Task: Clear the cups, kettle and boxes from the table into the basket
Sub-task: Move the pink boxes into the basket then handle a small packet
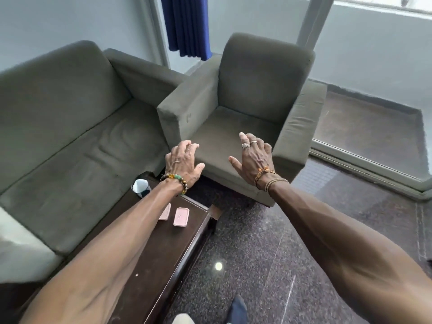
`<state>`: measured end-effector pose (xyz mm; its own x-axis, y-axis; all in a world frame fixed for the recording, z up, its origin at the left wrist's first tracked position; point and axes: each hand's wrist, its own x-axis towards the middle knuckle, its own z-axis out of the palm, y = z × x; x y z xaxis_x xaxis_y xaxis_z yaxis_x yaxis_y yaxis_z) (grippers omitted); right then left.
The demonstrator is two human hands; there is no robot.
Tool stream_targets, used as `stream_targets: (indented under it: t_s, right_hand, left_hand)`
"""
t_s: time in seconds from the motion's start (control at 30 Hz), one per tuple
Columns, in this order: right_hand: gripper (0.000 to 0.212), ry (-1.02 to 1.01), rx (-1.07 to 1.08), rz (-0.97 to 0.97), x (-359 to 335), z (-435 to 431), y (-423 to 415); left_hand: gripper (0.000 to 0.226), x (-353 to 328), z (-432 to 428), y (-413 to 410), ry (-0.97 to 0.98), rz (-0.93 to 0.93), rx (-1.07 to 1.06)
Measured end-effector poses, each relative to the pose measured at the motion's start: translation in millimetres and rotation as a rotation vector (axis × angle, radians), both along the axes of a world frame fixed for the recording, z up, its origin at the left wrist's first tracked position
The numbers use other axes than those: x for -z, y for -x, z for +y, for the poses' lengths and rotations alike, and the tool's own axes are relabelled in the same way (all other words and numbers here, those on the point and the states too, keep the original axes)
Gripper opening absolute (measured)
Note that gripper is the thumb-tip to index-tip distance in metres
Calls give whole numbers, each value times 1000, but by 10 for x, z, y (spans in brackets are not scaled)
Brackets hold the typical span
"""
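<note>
At the far left stands a grey-green sofa [70, 127], its seat running along the long side of a dark wooden table [163, 253]. On the far end of this table, near the sofa, there is a cup [141, 187], white with a dark lower part. It sits just beside the left forearm, and I cannot tell if the two touch.

The left hand [183, 161] is held in the air beyond the end of the table, palm down. Its fingers are loosely bent, the thumb points to the right, and it holds nothing. A bracelet [177, 180] of coloured beads is on the wrist.

Under and just right of the left forearm, two pink boxes lie flat on the table: the first box [165, 215] is half hidden by the arm, and the second box [181, 217] lies free near the right edge of the table.

Further right is an armchair [257, 90] of the same cloth. The right hand [253, 155] hovers before its seat, palm down, fingers relaxed and a little spread (two rings are visible), and it grips nothing. The two hands are apart from each other. A dark speckled floor [268, 253] fills the right side.
</note>
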<state>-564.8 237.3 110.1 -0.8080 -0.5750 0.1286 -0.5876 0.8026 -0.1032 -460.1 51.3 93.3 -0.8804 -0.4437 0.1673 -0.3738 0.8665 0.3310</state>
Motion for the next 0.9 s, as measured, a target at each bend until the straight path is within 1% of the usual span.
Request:
stream_targets:
  t_s: [0.23, 0.43, 0.6, 0.73, 0.9]
  right_hand:
    - [80, -21, -129, -82, 320, -644, 107]
    - [78, -56, -208, -155, 679, -1135, 19]
    - [77, -74, -246, -213, 992, -1515, -11]
    - [76, -105, -284, -271, 1309, -1759, -71]
    - [70, -188, -349, -356, 1917, -1994, -93]
  left_hand:
    - [60, 284, -472, -146, -41, -79, -126]
    - [56, 620, -897, -261, -126, -135, -227]
    - [55, 925, -1161, -329, -201, -175, -271]
    - [52, 1241, -1222, -430, -266, -234, -284]
    - [44, 1839, -1213, -578, -416, -301, -334]
